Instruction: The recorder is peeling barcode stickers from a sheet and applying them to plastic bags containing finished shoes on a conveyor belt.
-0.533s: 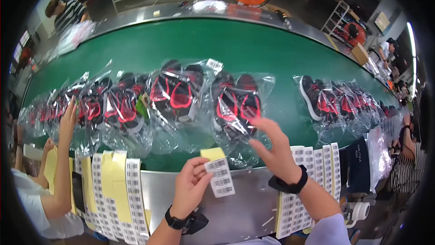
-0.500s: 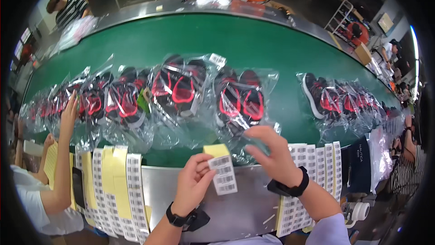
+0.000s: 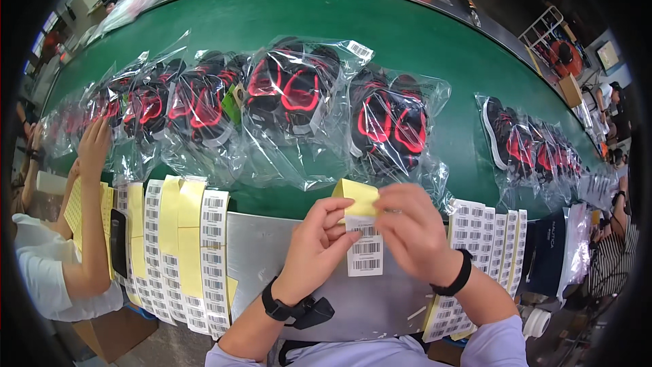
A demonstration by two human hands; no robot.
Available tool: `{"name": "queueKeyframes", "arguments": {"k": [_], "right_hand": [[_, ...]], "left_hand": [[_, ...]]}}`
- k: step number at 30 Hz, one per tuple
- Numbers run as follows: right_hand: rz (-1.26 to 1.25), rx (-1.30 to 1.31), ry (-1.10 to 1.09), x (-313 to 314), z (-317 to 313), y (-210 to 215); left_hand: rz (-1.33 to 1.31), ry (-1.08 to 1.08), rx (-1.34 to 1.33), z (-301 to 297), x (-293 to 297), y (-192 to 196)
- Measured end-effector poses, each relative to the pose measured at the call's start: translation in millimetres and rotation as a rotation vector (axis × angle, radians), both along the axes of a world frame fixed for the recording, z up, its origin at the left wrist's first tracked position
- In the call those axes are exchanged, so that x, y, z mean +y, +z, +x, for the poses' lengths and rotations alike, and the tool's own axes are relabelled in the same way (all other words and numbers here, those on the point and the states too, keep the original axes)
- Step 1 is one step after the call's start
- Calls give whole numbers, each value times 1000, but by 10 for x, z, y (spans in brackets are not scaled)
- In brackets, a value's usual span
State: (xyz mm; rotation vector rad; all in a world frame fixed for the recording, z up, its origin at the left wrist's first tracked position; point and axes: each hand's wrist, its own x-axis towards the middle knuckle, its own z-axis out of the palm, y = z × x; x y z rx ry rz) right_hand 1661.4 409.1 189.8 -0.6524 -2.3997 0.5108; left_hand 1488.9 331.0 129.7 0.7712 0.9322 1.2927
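My left hand (image 3: 318, 248) is closed on a short strip of barcode stickers (image 3: 365, 258), with its thumb in front. The strip's yellow backing (image 3: 360, 197) folds over at the top. My right hand (image 3: 414, 231) is pinched at the strip's upper right edge, slightly blurred; whether a single sticker is between its fingertips is hidden. Just beyond, a clear-bagged pair of black and red shoes (image 3: 390, 119) lies on the green belt (image 3: 435, 34). Left of it rests another bagged pair (image 3: 292, 88) with a white barcode sticker (image 3: 360, 49) on its bag.
More bagged shoes (image 3: 204, 105) line the belt leftward, others (image 3: 523, 143) rightward. Sticker sheets hang over the metal edge at left (image 3: 214, 258) and right (image 3: 468, 231). A co-worker's hand (image 3: 95, 139) reaches over the belt at left. A dark phone (image 3: 119, 241) lies among the left sheets.
My right hand has come from above the near shoe bag down to the sticker strip. The strip sits slightly further right. The view has tilted downward, and the shoes appear higher.
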Motion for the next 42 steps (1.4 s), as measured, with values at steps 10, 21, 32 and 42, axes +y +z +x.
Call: {"name": "queueKeyframes", "arguments": {"k": [10,21,32,42], "right_hand": [[-568,602,-430,793,530,47],[-891,617,-787,2369,1088,-848],[-765,645,-668,2480,1677,-627],[-152,223,-510,2198,893,-441]], "left_hand": [[-51,49,50,184,-11,-29],[-40,73,128,444,70,-261],[-35,112,190,548,138,-378],[-65,111,228,631,149,-419]]}}
